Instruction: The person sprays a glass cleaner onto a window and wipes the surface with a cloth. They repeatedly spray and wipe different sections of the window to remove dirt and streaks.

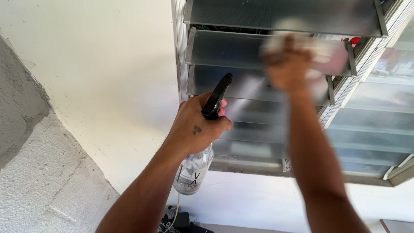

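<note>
Here, the far left of the view was taken up by a rough grey rendered surface [39, 181], which met a smooth white wall [116, 69] running toward the centre.

Next came the left hand [196, 129], raised in front of the wall and the window. It was closed firmly around the neck of a clear spray bottle [194, 170], with the fingers curled over the black trigger head [217, 97]. The bottle body hung below the hand, tilted slightly, and the nozzle pointed up and toward the glass.

Directly behind the nozzle stood the louvre window [258, 121], a stack of horizontal glass slats in a metal frame [181, 47]. The slats were angled partly open.

To the right of the bottle, the right hand [286, 69] was pressed against an upper slat. It was blurred by motion. It was bunched closed over a pale cloth [325, 54], which lay flat between the hand and the glass and spread to the right of the fingers.

At the far right, a second bank of slats [379, 121] adjoined the first, separated from it by a slanted metal upright.

Near the lower edge, dark cables and objects [177, 220] lay below the bottle; their kind could not be told.
</note>
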